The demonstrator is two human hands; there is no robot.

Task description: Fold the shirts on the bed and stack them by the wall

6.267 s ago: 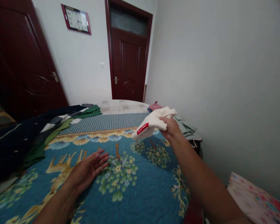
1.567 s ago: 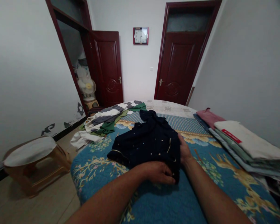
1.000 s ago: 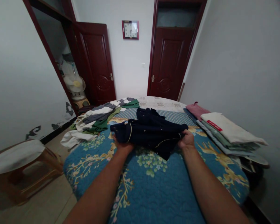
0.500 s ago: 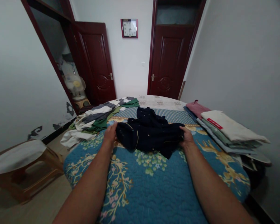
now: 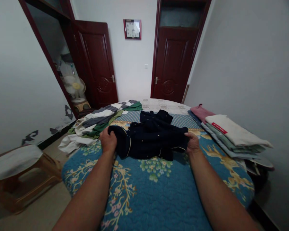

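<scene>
A dark navy garment point(image 5: 149, 138) with small light dots and thin pale trim lies bunched over the middle of the table, stretched between my hands. At its left end, my left hand point(image 5: 108, 141) grips the edge, thumb on top. My right hand point(image 5: 192, 142) pinches the opposite edge, fingers partly hidden by the cloth. The garment's far part is crumpled on a striped strip of cloth. Beneath it spreads a blue quilted cover point(image 5: 159, 192) with flowers and deer. I cannot make out exactly which kind of garment it is.
Loose clothes point(image 5: 101, 118) in white, grey and green heap at the table's left. On the right sits a stack of folded clothes point(image 5: 233, 131). A stool point(image 5: 21, 170) stands at lower left, a fan point(image 5: 74, 86) in the doorway beyond.
My left hand has moved left and slightly nearer, pulling the garment's left end wider. My right hand stays almost in place. The garment's front edge lies straighter.
</scene>
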